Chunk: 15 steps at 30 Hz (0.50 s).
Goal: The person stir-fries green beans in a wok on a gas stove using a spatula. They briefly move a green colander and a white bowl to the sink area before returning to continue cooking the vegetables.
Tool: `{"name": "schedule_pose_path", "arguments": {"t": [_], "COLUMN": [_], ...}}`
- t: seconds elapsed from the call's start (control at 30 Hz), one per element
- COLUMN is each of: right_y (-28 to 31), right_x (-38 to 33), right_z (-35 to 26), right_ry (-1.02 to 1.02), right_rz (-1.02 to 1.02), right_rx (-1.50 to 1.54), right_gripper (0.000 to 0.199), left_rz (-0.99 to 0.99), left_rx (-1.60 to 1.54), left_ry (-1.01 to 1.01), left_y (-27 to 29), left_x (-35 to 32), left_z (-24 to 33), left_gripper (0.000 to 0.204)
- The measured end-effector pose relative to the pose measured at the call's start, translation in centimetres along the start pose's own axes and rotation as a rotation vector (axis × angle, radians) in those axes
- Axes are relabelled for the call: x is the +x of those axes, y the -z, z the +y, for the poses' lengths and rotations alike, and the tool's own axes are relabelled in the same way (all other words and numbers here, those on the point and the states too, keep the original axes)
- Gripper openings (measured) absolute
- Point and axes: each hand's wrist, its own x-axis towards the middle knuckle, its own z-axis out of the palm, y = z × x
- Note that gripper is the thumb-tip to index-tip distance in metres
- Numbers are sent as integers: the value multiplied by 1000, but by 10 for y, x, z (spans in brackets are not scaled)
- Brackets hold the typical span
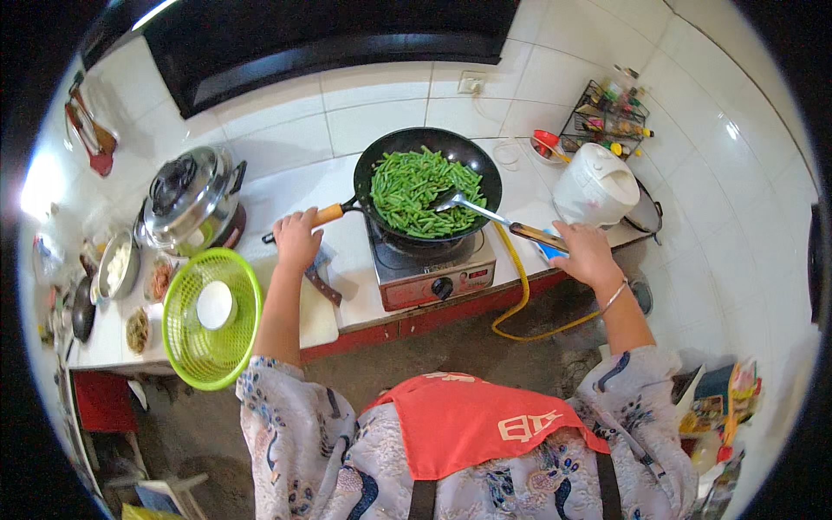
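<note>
A pale lavender-grey shirt [381,433] is worn, its puckered cloth printed with dark blue curves, feathery shapes and small touches of brown. The forearms are left uncovered by the loose left sleeve [286,403] and right sleeve [637,390]. The chest is covered by a red apron [459,425], marked with white characters [526,425] and joined by dark straps [423,500]. The right wrist is ringed by a thin, pale bracelet [616,295].

Centre, by my count: one wok [482,156], one stove [425,264], one turner [490,214], one left hand [297,239], one right hand [588,253]; cut green beans [414,186], too many to tally. Left: one green basket [212,374], one lidded pot [192,198], one cleaver [324,289]. Right: one yellow hose [525,277], one white appliance [591,195]. Near: one red apron [472,425]. Far wall [374,91]: one socket [471,82].
</note>
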Motion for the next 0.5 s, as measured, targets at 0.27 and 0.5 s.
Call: {"name": "schedule_pose_path", "arguments": {"t": [0.27, 0.5], "right_y": [40, 107], "right_x": [16, 69], "right_z": [15, 23], "right_ry": [76, 60], "right_rz": [-100, -51], "right_rx": [-105, -7], "right_gripper": [41, 24], "left_rz": [49, 63], "left_rx": [28, 11], "left_ry": [81, 145], "left_y": [8, -3], "left_x": [-6, -13], "left_z": [17, 11], "left_gripper": [54, 53]}}
